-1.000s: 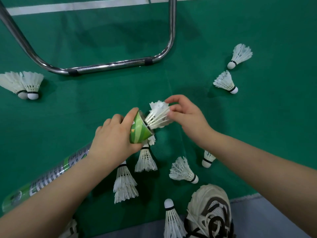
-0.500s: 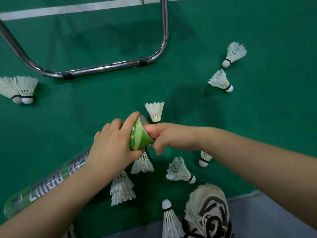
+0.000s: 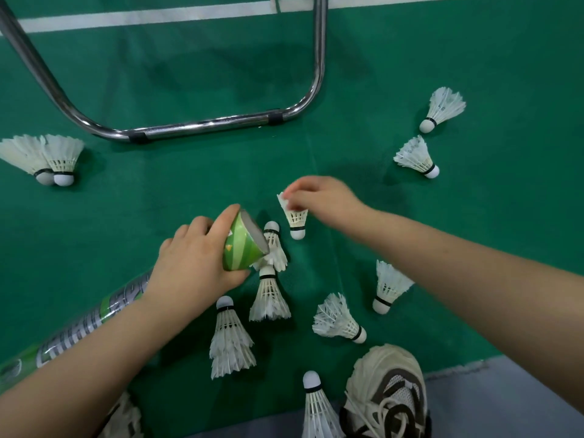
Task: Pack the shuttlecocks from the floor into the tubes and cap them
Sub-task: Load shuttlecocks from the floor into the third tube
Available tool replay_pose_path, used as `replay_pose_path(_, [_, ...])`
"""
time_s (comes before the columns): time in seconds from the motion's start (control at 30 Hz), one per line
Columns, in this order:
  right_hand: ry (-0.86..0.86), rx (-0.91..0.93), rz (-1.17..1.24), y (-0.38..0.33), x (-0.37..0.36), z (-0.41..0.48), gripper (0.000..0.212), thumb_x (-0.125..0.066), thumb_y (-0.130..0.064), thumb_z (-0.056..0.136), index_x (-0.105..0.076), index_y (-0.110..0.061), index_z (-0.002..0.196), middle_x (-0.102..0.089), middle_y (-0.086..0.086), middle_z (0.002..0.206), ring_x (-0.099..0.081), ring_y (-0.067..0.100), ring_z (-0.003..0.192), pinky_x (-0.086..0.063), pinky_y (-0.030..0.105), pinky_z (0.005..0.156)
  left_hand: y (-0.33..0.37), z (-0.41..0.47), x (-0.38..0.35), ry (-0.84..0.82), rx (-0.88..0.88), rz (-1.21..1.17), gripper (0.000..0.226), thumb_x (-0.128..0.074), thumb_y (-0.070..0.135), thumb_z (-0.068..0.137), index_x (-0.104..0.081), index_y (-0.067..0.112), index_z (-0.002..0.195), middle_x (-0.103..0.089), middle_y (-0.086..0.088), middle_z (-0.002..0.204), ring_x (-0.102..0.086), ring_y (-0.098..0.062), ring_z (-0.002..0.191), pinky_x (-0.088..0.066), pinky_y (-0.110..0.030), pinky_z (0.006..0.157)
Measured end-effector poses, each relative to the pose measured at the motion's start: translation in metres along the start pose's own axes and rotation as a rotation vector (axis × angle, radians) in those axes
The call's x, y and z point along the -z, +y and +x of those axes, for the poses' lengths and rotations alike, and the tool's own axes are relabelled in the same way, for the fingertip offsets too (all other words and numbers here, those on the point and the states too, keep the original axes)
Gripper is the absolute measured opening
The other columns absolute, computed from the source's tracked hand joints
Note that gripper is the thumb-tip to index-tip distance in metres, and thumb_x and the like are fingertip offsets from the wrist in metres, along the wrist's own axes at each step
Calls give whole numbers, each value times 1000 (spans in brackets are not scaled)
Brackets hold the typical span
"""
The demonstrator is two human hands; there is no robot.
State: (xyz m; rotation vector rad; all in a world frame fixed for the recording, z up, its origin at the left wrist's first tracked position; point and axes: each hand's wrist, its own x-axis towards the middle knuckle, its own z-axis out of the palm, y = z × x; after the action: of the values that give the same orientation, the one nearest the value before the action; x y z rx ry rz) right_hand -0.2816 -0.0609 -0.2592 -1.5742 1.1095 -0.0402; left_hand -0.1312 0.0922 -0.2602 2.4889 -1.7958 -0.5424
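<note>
My left hand grips a long green tube near its open mouth, which points up and right; the tube runs back under my left forearm. My right hand pinches the feather skirt of a white shuttlecock just right of the tube mouth, its cork pointing down. Several more white shuttlecocks lie on the green floor: one below the tube mouth, a stack of two, one and another near my right forearm, one at the bottom.
A chrome tube frame curves across the floor beyond my hands. Two shuttlecocks lie far left and two others far right. A white shoe stands at the bottom right, by a grey floor strip.
My right hand pushed a shuttlecock into the tube mouth, then drew back up and right and took hold of another shuttlecock from the floor. My left hand kept holding the tube.
</note>
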Motion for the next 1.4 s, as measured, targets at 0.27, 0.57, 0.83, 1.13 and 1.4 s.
replay_pose_path(0.27, [119,56,-658,38,6,36,56,-58,-35,87,-38,-25,138,-39,1,145,-31,25,133,-32,43,106,-11,-9,-13,-57,18,40,94,-73,47,67,-20,31,143,-50,-7,111,-49,-28,101,-40,-42,84])
replay_pose_path(0.57, [203,59,-450,40,13,39,20,-54,-33,90,-64,-15,93,-62,3,88,-55,22,86,-41,31,71,-12,-6,-15,-63,28,30,94,-70,49,69,-15,32,144,-49,-5,114,-48,-26,104,-39,-40,88])
replay_pose_path(0.83, [219,158,-44,12,-15,-18,27,-50,-26,95,-69,-10,85,-64,5,72,-53,21,64,-45,34,65,4,1,-13,-65,26,-14,93,-66,53,70,-11,34,142,-46,-4,115,-46,-25,105,-39,-40,89])
replay_pose_path(1.13, [-181,-52,236,10,-40,-33,22,-49,-18,96,-67,-14,107,-67,0,110,-60,14,105,-39,37,105,9,3,-10,-38,18,-47,92,-65,55,69,-12,34,142,-47,-4,115,-46,-25,107,-39,-41,89])
replay_pose_path(1.4, [-658,-140,261,5,-33,-33,62,-45,-4,59,-55,-4,120,-49,18,135,-49,21,120,-44,36,95,11,-6,-11,-26,-15,-55,89,-66,51,68,-18,34,141,-48,-3,112,-47,-27,105,-38,-41,87])
